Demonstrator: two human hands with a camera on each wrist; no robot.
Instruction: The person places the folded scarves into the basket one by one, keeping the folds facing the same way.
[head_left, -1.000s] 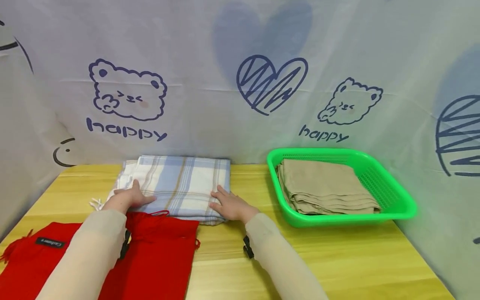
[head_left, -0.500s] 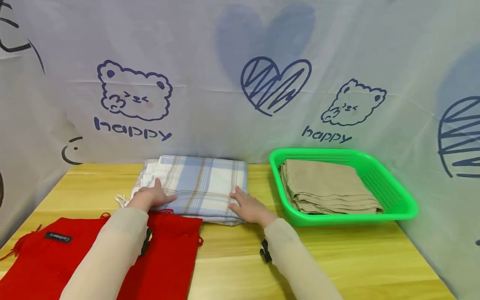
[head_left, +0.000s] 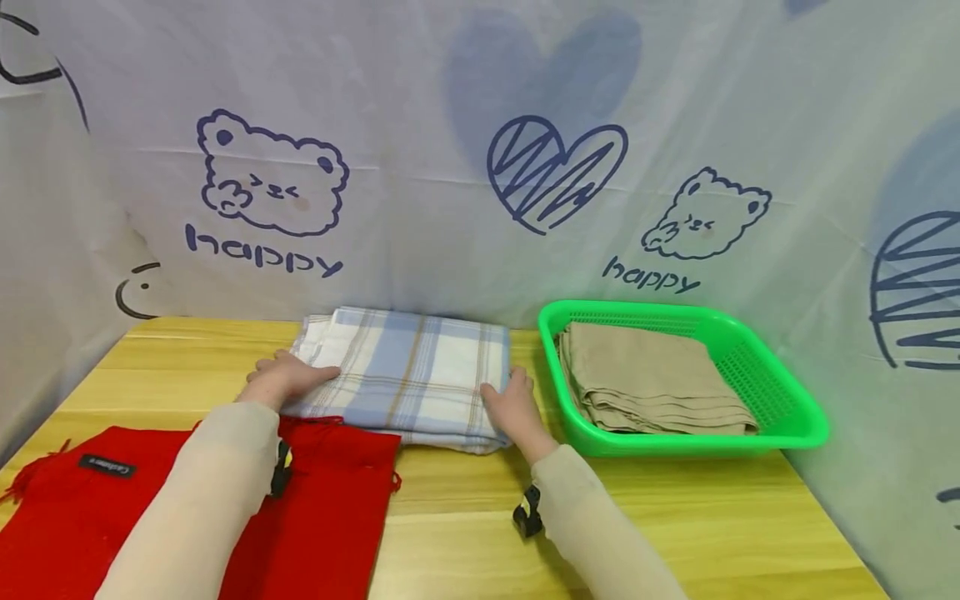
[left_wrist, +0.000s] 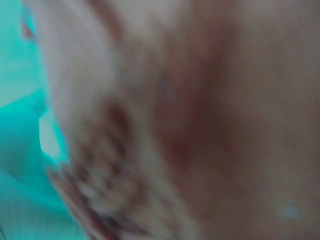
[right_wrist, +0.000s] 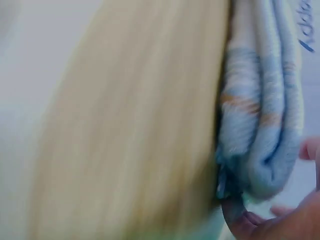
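A folded blue-and-white plaid scarf [head_left: 412,375] lies on the wooden table against the backdrop. My left hand [head_left: 285,379] holds its left side, thumb on top and fingers over the outer edge. At the right side my right hand [head_left: 516,408] grips likewise, its thumb on the top layer. In the right wrist view the scarf's stacked folds [right_wrist: 242,120] stand between the thumb and a finger tucked at the bottom fold. Blurred skin fills most of the left wrist view, so that grip is hidden there.
A red scarf [head_left: 330,508] with a dark label lies front left, partly under my left forearm. To the right stands a green basket [head_left: 806,425] with folded beige cloth [head_left: 645,358] inside. A printed backdrop [head_left: 420,167] hangs behind the table [head_left: 450,517].
The plaid scarf has slid right, closer to the basket, with both hands. My hands have shifted outward from its top to its left and right edges.
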